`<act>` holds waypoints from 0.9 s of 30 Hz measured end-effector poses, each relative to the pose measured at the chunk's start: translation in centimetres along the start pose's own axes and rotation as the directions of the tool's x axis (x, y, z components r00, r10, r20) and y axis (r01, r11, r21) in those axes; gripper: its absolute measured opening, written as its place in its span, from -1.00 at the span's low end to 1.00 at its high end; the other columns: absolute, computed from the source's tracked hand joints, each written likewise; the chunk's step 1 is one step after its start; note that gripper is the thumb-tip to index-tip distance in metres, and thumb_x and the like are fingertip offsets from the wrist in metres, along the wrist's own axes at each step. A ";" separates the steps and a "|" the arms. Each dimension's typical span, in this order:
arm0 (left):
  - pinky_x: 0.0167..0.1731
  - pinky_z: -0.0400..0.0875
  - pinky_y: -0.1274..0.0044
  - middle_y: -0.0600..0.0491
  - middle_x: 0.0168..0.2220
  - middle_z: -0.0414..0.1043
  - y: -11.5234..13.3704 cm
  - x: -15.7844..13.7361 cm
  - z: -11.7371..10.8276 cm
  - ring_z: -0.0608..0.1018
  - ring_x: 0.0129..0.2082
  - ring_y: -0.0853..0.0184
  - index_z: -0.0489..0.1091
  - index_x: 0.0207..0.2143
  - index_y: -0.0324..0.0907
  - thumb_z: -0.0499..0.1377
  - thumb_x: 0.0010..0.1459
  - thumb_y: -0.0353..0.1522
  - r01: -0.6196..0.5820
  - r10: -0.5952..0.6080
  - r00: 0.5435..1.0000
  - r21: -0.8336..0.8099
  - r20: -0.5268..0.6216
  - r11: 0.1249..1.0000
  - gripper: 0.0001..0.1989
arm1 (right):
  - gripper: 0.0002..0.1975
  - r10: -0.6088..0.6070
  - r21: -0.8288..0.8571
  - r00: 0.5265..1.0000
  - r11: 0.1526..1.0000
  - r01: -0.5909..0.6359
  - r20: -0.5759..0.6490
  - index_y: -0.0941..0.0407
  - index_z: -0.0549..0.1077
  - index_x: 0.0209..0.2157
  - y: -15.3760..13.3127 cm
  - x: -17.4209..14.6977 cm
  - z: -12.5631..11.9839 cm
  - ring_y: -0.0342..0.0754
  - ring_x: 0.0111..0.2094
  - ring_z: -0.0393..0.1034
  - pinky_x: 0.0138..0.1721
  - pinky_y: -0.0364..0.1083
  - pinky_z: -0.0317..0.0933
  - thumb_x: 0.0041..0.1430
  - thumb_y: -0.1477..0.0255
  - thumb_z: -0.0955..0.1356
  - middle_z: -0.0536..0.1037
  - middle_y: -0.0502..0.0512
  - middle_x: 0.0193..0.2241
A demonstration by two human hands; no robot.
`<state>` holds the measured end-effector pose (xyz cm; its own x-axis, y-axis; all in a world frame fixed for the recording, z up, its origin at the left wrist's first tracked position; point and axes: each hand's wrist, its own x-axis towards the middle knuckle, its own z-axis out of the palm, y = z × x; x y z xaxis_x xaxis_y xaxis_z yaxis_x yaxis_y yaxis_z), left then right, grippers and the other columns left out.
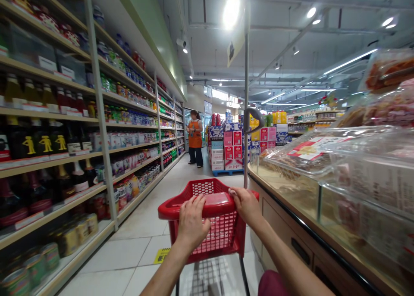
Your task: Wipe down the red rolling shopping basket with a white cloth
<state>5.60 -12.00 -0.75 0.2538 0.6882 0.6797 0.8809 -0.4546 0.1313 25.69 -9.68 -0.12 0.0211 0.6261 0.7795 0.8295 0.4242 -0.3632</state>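
Note:
A red plastic shopping cart [210, 238] stands directly in front of me, with lattice sides and a thick red handle rim. My left hand [191, 220] lies over the near handle bar, its fingers bent across the top and the thumb on the near side. Farther right, my right hand [248, 206] is closed around the handle near its right corner. A small white scrap [232, 192], perhaps tissue, shows by the right fingertips. The bottom of the cart is largely hidden by the handle and my hands.
Tall shelves [103, 128] of bottles and cans line the left. A display counter [286, 218] with clear packed food runs close on the right, beside a metal pole [246, 80]. Ahead, a person in an orange apron [195, 134] stands near stacked drink boxes [228, 147].

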 end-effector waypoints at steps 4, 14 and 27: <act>0.05 0.00 0.29 0.00 0.06 0.23 0.0 0.0 0.1 0.22 0.05 0.19 0.22 -0.02 -0.22 0.02 -0.14 -0.42 -0.005 0.005 1.000 0.006 -0.006 1.000 -0.48 | -0.73 0.234 -0.113 0.971 0.965 -0.238 -0.047 0.12 0.42 -0.22 2.4 0.6 -1.5 0.00 -0.26 0.38 -0.18 0.01 0.16 0.13 0.41 0.16 0.52 0.13 -0.28; 0.04 0.01 0.29 -0.01 0.05 0.25 0.0 -0.1 0.1 0.22 0.05 0.19 0.21 -0.02 -0.22 0.02 -0.13 -0.42 -0.016 0.017 1.000 0.026 -0.024 1.000 -0.48 | -0.73 0.012 -0.029 1.000 1.000 -0.011 0.014 0.08 0.41 -0.21 0.7 -0.3 -0.5 -0.06 -0.19 0.35 -0.08 -0.02 0.09 0.15 0.44 0.14 0.50 0.07 -0.24; 0.05 0.00 0.28 -0.01 0.05 0.24 0.2 -0.1 0.0 0.22 0.05 0.18 0.21 -0.02 -0.19 0.02 -0.16 -0.44 -0.005 0.005 1.000 0.013 -0.014 1.000 -0.46 | -0.74 -0.041 -0.021 0.999 0.999 0.041 0.009 0.08 0.41 -0.22 0.3 -0.2 0.1 -0.07 -0.21 0.34 -0.09 -0.03 0.09 0.17 0.43 0.14 0.51 0.07 -0.25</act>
<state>5.72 -12.15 -0.75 0.2528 0.6778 0.6904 0.8846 -0.4510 0.1188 25.88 -9.57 -0.44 -0.0183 0.6140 0.7891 0.8414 0.4358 -0.3196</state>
